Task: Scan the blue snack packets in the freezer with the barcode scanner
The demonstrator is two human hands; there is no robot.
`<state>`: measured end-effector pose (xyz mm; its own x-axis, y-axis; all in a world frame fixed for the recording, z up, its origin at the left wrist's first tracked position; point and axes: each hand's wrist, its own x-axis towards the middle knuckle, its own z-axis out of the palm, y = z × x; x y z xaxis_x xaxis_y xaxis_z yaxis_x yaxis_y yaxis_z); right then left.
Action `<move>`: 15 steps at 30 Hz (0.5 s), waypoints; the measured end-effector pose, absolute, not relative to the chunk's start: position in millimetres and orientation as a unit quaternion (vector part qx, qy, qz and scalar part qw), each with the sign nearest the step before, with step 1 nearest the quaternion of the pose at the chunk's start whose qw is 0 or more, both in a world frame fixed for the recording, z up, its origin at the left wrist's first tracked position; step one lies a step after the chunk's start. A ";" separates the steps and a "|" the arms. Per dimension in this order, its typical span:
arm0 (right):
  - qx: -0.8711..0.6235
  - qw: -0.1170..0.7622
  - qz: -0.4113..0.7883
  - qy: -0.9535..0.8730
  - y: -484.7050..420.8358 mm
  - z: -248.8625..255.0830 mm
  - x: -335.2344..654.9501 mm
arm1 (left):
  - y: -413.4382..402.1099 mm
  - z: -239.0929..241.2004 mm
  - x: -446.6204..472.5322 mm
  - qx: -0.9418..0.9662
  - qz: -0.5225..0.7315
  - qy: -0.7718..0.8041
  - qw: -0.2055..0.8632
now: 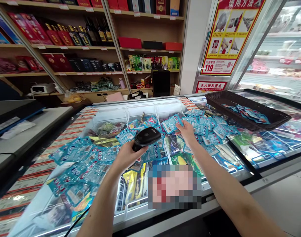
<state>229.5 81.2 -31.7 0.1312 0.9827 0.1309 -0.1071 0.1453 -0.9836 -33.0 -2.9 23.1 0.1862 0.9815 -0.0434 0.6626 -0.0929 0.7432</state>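
Observation:
A black barcode scanner [147, 136] is gripped in my left hand [128, 154], its head tilted to the right over the freezer's glass top. Between the thumb and fingers of my right hand [186, 131] is the edge of a small blue packet [172, 124], its white barcode label facing up. Many more blue packets lie on the glass: a loose spread [91, 164] to the left of the scanner, and another group [207, 128] to the right, beyond my right hand. The scanner's head and the held packet are apart.
A dark brown basket [271, 123] with several packets inside stands on the glass at the right. Frozen goods show through the glass. Shelves [150, 49] with boxes and bottles rise behind, and a counter [39, 121] is at left. A black cable [77, 221] trails at lower left.

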 end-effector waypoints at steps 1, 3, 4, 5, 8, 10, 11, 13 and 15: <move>-0.462 0.592 0.461 -0.473 81.1 -31.4 229.4 | -3.1 23.3 -32.9 0.697 0.247 0.587 0.328; -0.463 0.592 0.462 -0.471 80.8 -30.5 229.1 | -3.6 24.1 -32.5 0.696 0.253 0.585 0.331; -0.467 0.591 0.462 -0.468 80.5 -29.9 229.0 | -3.9 24.6 -32.1 0.695 0.256 0.585 0.332; -0.472 0.589 0.462 -0.465 80.2 -29.3 228.9 | -4.1 25.1 -31.6 0.694 0.257 0.585 0.332; -0.485 0.582 0.462 -0.460 79.2 -27.4 228.4 | -4.9 26.7 -30.2 0.689 0.258 0.589 0.332; -0.485 0.582 0.462 -0.461 78.8 -26.8 228.3 | -5.2 27.3 -29.7 0.686 0.260 0.593 0.331; -0.484 0.582 0.462 -0.461 78.9 -26.9 228.4 | -5.3 27.3 -29.6 0.685 0.260 0.595 0.331; -0.481 0.583 0.461 -0.465 79.2 -28.0 228.5 | -5.3 26.9 -29.8 0.684 0.259 0.596 0.331; -0.473 0.584 0.461 -0.472 79.9 -29.9 228.6 | -5.1 26.2 -30.2 0.683 0.260 0.595 0.334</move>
